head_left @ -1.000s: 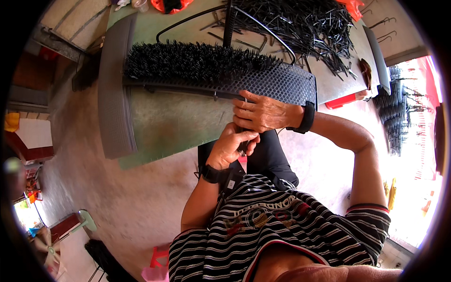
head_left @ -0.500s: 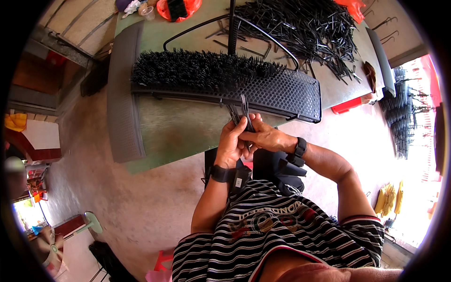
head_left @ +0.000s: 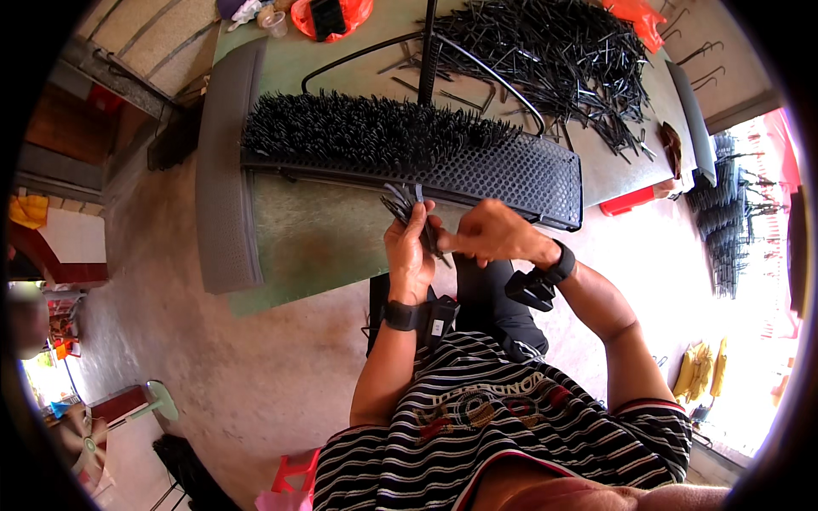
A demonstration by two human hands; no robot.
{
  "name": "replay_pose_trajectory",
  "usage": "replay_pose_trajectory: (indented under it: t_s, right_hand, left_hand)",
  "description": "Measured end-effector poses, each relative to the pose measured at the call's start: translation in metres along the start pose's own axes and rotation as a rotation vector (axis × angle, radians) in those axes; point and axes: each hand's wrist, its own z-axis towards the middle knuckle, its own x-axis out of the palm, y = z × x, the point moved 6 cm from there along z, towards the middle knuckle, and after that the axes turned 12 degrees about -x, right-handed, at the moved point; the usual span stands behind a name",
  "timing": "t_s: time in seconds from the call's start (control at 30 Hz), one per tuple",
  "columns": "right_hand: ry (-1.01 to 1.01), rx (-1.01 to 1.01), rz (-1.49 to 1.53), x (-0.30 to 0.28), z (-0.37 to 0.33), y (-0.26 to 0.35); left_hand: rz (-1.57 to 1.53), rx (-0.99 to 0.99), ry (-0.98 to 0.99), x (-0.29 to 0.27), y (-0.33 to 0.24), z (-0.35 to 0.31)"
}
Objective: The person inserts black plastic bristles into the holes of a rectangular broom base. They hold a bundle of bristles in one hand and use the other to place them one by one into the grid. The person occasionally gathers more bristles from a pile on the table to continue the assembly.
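My left hand (head_left: 410, 258) is closed around a small bundle of thin black strips (head_left: 397, 206), whose tips stick up beyond the thumb. Close to its right side, my right hand (head_left: 496, 233) has its fingers curled in; whatever it may pinch is too small or hidden to make out. Just beyond both hands lies a long black perforated panel (head_left: 520, 175). Dense black tufts (head_left: 358, 126) cover its left and middle part, while the holes at the right end are bare. My left hand sits just below the panel's near edge.
A large heap of loose black strips (head_left: 554, 55) spreads over the green table (head_left: 315, 247) behind the panel. A black metal frame (head_left: 362, 56) rises behind the panel. Grey ribbed sheeting (head_left: 226, 187) hangs at the table's left. An orange-red bag (head_left: 349, 19) lies at the back.
My right hand has drawn apart to the right from the left hand and curled its fingers. The left hand has shifted slightly left and still holds the strips, now tilted further left.
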Motion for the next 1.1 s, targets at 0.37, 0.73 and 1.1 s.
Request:
replay_pose_trajectory:
  t_s: [0.37, 0.73, 1.1]
  right_hand:
    - [-0.549, -0.155, 0.314, -0.026, 0.023, -0.023]
    - [-0.599, -0.135, 0.457, -0.024, 0.022, -0.011]
    - [-0.434, -0.055, 0.402, -0.005, 0.025, -0.018]
  left_hand:
    - [0.160, -0.126, 0.036, 0.019, 0.005, -0.020]
    - [0.194, -0.004, -0.030, 0.009, -0.003, -0.019]
    - [0.155, 0.058, -0.086, 0.001, 0.002, -0.019]
